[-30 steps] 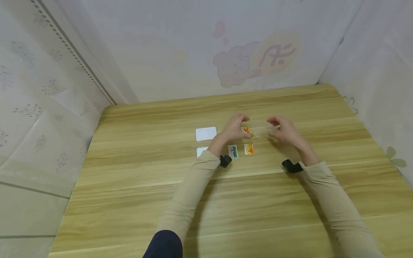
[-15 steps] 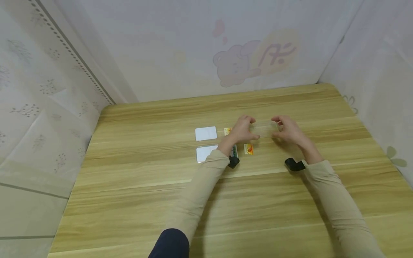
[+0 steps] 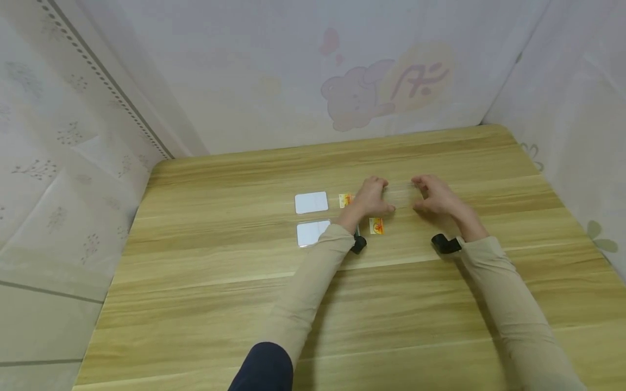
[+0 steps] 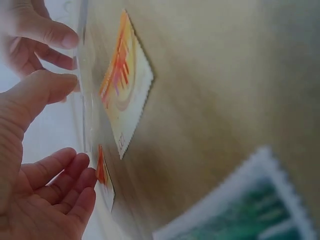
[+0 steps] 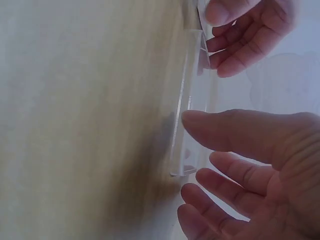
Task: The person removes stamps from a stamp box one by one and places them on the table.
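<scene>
A clear plastic case (image 5: 185, 102), nearly invisible in the head view, lies between my two hands. My left hand (image 3: 373, 196) holds its left end, thumb on the near side and fingers curved on the far side. At the other end my right hand (image 3: 434, 195) grips it the same way, its thumb overlapping the near edge in the right wrist view. Close to the left hand are small stamps with toothed edges: an orange and yellow one (image 3: 376, 226), another yellow one (image 3: 345, 201), and a green one (image 4: 250, 215) mostly behind the left wrist in the head view.
Two white rectangular cards or cases, a far one (image 3: 311, 202) and a near one (image 3: 313, 233), lie left of the stamps. The near one is partly covered by the left sleeve. A wood-grain table (image 3: 205, 271) bears everything, with patterned curtains (image 3: 244, 70) behind.
My left hand has moved right onto the case, uncovering a yellow stamp and more of the near white card. My right hand has shifted slightly right.
</scene>
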`<control>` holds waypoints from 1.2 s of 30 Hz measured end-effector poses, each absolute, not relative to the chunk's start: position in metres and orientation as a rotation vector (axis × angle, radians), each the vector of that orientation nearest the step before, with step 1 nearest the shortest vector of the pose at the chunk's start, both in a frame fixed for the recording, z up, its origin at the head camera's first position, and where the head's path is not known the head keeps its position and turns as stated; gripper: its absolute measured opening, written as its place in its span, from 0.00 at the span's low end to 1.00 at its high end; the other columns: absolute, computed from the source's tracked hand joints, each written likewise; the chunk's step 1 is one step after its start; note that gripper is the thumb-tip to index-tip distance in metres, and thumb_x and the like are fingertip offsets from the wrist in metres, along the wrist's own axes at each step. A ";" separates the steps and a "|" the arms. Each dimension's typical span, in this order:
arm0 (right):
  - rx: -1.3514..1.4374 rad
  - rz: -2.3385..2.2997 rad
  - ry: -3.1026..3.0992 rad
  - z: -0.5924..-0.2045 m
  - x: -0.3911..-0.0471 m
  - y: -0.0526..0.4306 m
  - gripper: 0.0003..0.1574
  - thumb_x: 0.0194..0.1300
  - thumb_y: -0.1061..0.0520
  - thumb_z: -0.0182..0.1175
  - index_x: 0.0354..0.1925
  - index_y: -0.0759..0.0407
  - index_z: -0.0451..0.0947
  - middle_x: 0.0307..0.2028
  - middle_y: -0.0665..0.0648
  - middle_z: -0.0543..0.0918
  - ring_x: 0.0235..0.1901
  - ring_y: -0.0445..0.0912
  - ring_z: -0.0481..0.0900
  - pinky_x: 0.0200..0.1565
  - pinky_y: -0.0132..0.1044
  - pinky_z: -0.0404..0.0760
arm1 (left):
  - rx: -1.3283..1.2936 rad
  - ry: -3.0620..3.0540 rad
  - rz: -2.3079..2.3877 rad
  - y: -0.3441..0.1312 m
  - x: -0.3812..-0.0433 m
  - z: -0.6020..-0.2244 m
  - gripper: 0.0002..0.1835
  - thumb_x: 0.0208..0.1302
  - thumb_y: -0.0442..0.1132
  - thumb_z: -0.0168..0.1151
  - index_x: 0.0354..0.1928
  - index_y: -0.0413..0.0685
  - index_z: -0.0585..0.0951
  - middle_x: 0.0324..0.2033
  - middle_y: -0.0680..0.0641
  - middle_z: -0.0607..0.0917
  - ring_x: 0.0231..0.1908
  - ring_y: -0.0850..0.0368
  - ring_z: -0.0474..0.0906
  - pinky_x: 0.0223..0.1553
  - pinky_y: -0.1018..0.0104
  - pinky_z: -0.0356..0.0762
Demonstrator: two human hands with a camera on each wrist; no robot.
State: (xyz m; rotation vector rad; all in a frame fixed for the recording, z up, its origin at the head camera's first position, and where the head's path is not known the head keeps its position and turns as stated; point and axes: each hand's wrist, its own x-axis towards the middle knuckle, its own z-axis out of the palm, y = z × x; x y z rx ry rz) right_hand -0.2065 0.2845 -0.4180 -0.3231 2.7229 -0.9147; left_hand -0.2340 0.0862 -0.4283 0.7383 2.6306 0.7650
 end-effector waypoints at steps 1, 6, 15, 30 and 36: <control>-0.329 -0.905 2.720 -0.417 -0.208 0.284 0.41 0.54 0.68 0.64 0.62 0.79 0.57 0.58 0.78 0.62 0.55 0.69 0.62 0.57 0.60 0.62 | 0.741 2.633 0.754 0.087 -0.234 -0.428 0.38 0.53 0.47 0.68 0.63 0.39 0.67 0.59 0.43 0.69 0.59 0.52 0.64 0.60 0.69 0.62; -0.363 -0.864 2.713 -0.414 -0.212 0.283 0.41 0.52 0.69 0.64 0.61 0.80 0.58 0.57 0.79 0.65 0.54 0.69 0.64 0.56 0.60 0.63 | 0.731 2.640 0.696 0.091 -0.236 -0.429 0.39 0.53 0.47 0.68 0.65 0.40 0.66 0.60 0.43 0.68 0.60 0.52 0.63 0.61 0.68 0.62; -0.425 -0.759 2.739 -0.416 -0.218 0.285 0.38 0.49 0.69 0.66 0.56 0.81 0.63 0.51 0.77 0.69 0.50 0.67 0.68 0.53 0.57 0.68 | 0.776 2.694 0.559 0.099 -0.240 -0.431 0.37 0.53 0.47 0.68 0.63 0.41 0.69 0.59 0.43 0.70 0.59 0.52 0.64 0.59 0.68 0.63; -0.524 -0.754 2.728 -0.418 -0.220 0.293 0.36 0.50 0.68 0.67 0.56 0.79 0.66 0.47 0.73 0.70 0.47 0.63 0.69 0.49 0.55 0.70 | 0.817 2.669 0.651 0.099 -0.245 -0.433 0.36 0.48 0.44 0.71 0.60 0.36 0.72 0.54 0.42 0.72 0.53 0.54 0.67 0.55 0.71 0.67; -0.561 -0.765 2.753 -0.419 -0.219 0.295 0.38 0.49 0.67 0.68 0.57 0.78 0.66 0.49 0.73 0.69 0.49 0.63 0.68 0.50 0.56 0.70 | 0.832 2.638 0.702 0.095 -0.245 -0.429 0.38 0.47 0.43 0.72 0.60 0.35 0.71 0.54 0.41 0.71 0.53 0.53 0.67 0.54 0.71 0.67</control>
